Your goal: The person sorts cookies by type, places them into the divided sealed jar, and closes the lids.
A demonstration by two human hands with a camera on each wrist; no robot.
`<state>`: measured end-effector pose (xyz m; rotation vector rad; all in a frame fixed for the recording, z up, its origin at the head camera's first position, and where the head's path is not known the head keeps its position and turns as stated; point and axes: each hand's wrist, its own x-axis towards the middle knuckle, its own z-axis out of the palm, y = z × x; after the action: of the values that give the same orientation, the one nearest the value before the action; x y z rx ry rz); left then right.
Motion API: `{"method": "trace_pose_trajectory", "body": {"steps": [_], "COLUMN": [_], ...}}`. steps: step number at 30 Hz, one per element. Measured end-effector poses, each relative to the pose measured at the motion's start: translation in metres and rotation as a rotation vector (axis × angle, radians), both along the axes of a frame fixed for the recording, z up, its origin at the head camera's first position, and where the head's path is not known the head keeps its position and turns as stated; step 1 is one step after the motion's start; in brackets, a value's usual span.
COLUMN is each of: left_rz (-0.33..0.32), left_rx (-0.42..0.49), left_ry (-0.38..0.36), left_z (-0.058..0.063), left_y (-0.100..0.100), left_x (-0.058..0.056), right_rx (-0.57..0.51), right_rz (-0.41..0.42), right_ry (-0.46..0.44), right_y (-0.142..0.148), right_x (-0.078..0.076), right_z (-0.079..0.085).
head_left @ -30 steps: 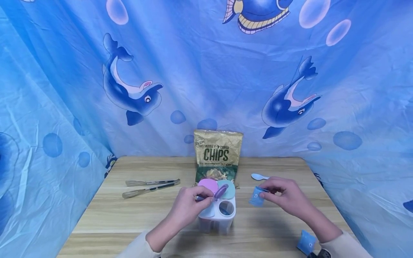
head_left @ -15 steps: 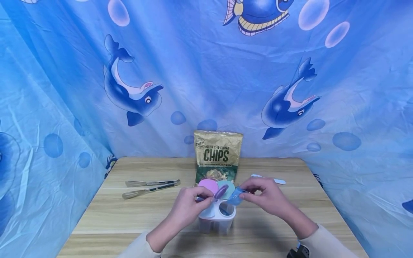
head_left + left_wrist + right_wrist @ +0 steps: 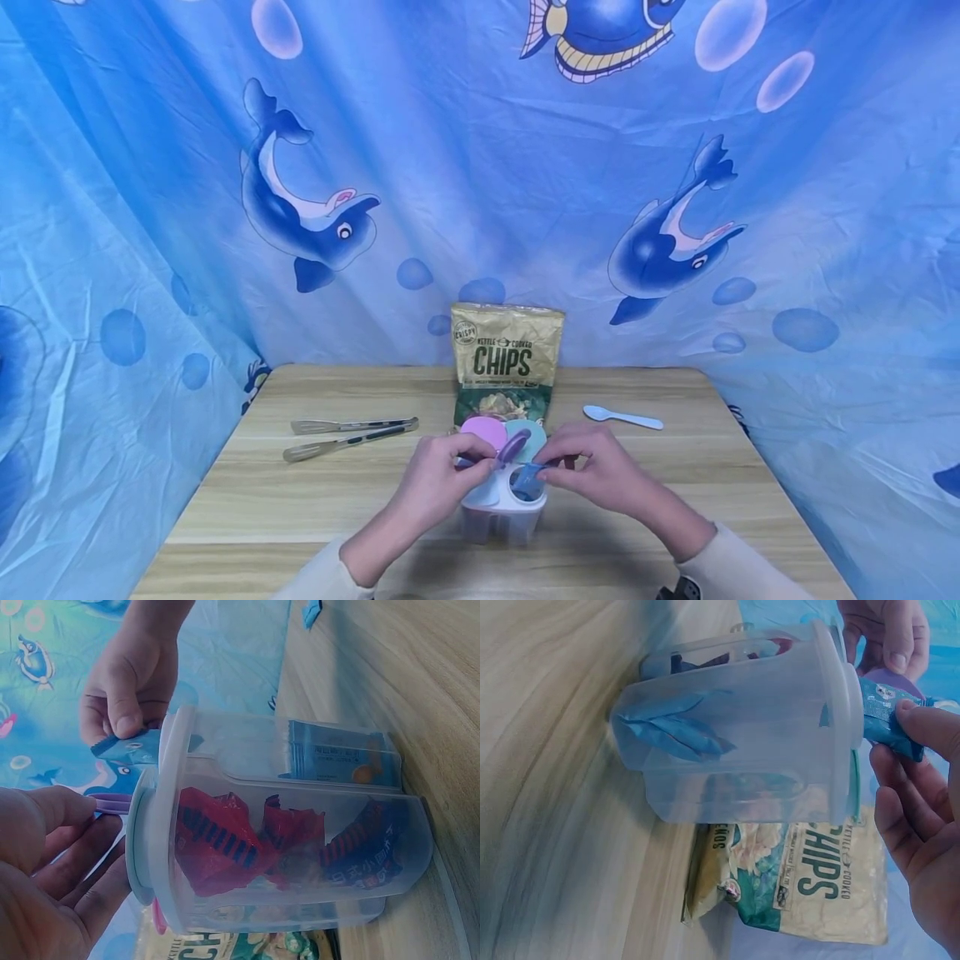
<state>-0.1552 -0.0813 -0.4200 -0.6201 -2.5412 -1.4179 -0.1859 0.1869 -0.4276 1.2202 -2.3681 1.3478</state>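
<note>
A clear plastic container [image 3: 501,525] with a white top and several coloured lids stands upright on the table. My left hand [image 3: 442,473] pinches its raised purple lid [image 3: 513,447] between thumb and fingers. Beside it, my right hand [image 3: 596,468] pinches a small blue snack packet [image 3: 887,712] whose lower end is inside the round opening at the front right. Through the wall, another blue packet [image 3: 341,754] lies at the bottom of that compartment. Red packets [image 3: 217,840] and a dark blue one [image 3: 367,851] fill the neighbouring compartment. Pink [image 3: 483,432] and green [image 3: 528,440] lids lie flat.
Behind the container a gold and green chips bag [image 3: 507,358] stands upright. Metal tongs [image 3: 352,437] lie to the left, and a pale blue spoon [image 3: 622,417] lies at the right. Another blue packet [image 3: 312,613] rests on the table.
My right hand has moved left with the blue packet, from above the table into the container's opening. The left hand has stayed on the raised purple lid.
</note>
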Motion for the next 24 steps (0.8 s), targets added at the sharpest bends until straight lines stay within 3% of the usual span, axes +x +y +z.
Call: {"method": "trace_pose_trajectory", "body": {"steps": [6,14,24], "left_rz": [0.0,-0.001,-0.008], "left_rx": [-0.01,-0.02,-0.01], "left_ry": [-0.006,-0.002,-0.016], "left_z": [0.0,0.001,0.001], "left_y": [0.0,0.0,0.001], "left_x": [-0.001,-0.001,-0.002], "right_rx": [0.007,0.204,0.235], "right_rz": [0.008,0.062,0.031], "right_ry": [-0.001,0.141,0.084], "right_y": [-0.003,-0.01,-0.012], "right_x": [-0.001,0.0,0.001], "right_z": [-0.002,-0.005,-0.004]}}
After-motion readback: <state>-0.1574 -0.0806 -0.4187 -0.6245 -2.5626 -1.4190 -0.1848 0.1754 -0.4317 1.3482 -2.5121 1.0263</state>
